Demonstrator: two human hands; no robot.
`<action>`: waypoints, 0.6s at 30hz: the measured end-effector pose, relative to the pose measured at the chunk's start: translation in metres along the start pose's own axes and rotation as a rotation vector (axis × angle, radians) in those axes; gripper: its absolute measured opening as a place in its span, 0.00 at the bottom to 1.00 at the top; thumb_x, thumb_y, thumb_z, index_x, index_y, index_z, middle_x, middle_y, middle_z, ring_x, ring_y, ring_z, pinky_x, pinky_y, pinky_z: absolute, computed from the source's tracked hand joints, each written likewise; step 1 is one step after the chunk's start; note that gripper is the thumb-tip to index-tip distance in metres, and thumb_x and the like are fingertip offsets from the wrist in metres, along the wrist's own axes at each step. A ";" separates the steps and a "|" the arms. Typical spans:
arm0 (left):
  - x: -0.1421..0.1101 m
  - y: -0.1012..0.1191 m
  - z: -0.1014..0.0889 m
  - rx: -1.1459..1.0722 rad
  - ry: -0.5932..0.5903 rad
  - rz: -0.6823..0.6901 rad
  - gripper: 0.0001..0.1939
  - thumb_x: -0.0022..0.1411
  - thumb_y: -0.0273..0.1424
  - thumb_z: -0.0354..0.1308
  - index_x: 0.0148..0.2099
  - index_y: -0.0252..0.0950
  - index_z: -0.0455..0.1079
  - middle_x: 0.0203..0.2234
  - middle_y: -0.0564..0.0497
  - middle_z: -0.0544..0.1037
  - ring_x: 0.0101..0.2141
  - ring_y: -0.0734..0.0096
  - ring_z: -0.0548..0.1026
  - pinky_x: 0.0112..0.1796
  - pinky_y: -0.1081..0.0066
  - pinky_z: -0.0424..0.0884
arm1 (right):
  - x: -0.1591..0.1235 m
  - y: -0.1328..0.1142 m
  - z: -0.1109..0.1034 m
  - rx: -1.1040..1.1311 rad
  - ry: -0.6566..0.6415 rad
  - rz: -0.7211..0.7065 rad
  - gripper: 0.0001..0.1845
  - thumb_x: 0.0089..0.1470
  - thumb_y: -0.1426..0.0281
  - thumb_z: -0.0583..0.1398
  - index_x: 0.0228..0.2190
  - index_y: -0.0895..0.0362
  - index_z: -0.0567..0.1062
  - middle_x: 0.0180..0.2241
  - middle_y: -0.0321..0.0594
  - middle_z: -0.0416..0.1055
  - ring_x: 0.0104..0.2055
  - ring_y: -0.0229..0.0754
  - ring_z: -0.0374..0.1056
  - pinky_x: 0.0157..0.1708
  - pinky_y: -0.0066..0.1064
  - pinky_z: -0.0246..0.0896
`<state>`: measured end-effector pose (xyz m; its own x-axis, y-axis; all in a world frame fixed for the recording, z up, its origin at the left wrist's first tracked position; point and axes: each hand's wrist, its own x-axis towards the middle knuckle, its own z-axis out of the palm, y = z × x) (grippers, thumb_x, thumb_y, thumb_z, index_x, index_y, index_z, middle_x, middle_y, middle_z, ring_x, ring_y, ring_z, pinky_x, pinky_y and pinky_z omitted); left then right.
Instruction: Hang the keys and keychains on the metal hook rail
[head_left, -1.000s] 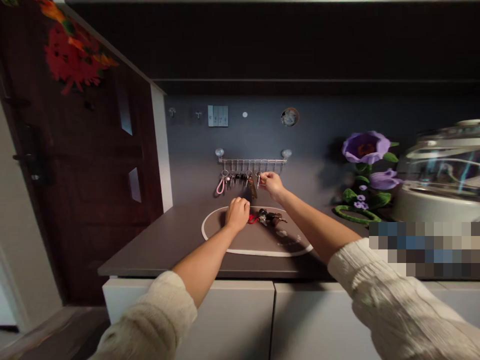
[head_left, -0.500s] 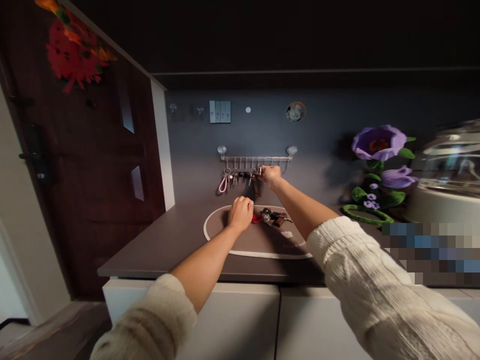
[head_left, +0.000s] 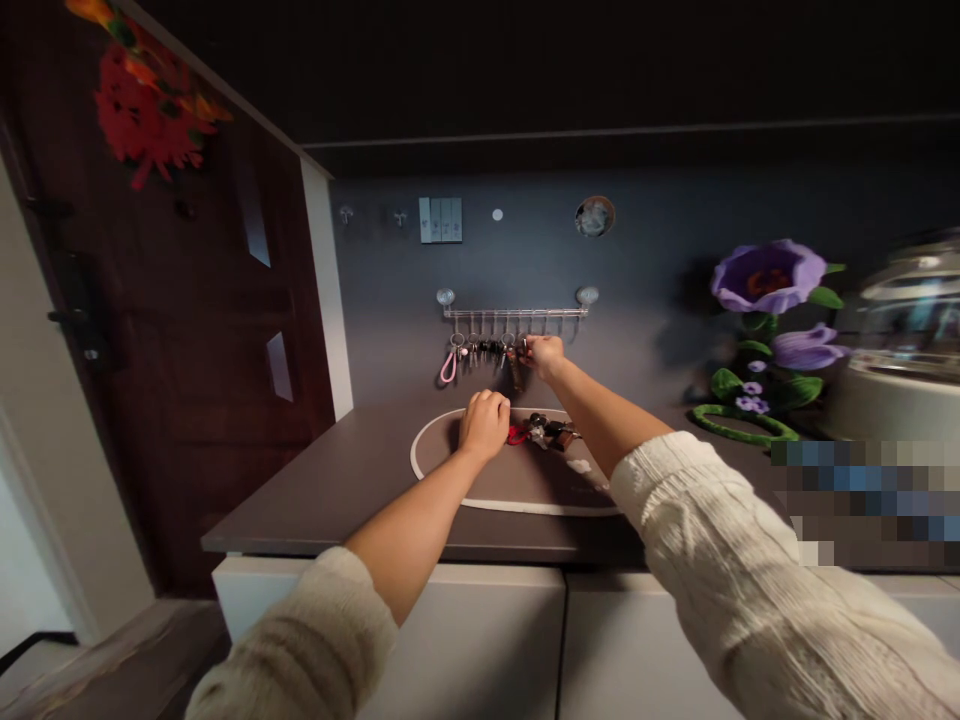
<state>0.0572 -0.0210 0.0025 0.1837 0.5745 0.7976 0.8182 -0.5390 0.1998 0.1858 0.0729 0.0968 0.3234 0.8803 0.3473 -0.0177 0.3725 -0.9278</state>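
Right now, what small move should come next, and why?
Perhaps the right hand should tug lightly before letting go: its fingertips are below the long, transparent hook rail, beside a slim brown hanging piece, and whether the rail bears the small silvery item they seem to pinch is unclear.

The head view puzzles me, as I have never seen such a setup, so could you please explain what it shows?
There is no machine here: a person works bare-handed, wearing a head camera that looks forward and down. On the counter lies a brown mat with a pile of keys. The left hand is at the mat, left of the pile; whatever is under it is hidden. Behind, more keys hang from a rail on the wall. The right hand is at their right end; its grip is too small to make out.
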 end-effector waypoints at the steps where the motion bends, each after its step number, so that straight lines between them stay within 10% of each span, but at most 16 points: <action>1: 0.000 0.000 0.000 -0.004 0.003 -0.001 0.14 0.63 0.30 0.42 0.32 0.35 0.67 0.30 0.47 0.72 0.36 0.67 0.67 0.40 0.67 0.62 | -0.002 0.000 0.000 0.010 0.010 0.021 0.07 0.47 0.77 0.53 0.20 0.59 0.65 0.12 0.30 0.58 0.16 0.29 0.57 0.20 0.23 0.61; 18: 0.000 -0.003 0.001 -0.045 0.009 -0.005 0.13 0.63 0.30 0.43 0.32 0.36 0.68 0.30 0.47 0.72 0.36 0.68 0.67 0.40 0.68 0.63 | -0.028 -0.017 -0.012 0.011 0.001 0.057 0.08 0.43 0.83 0.52 0.21 0.60 0.64 0.17 0.31 0.61 0.18 0.27 0.55 0.19 0.18 0.53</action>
<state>0.0550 -0.0192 0.0014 0.1744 0.5721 0.8014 0.7938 -0.5633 0.2294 0.1887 0.0380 0.1014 0.3222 0.9000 0.2937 -0.0470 0.3250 -0.9445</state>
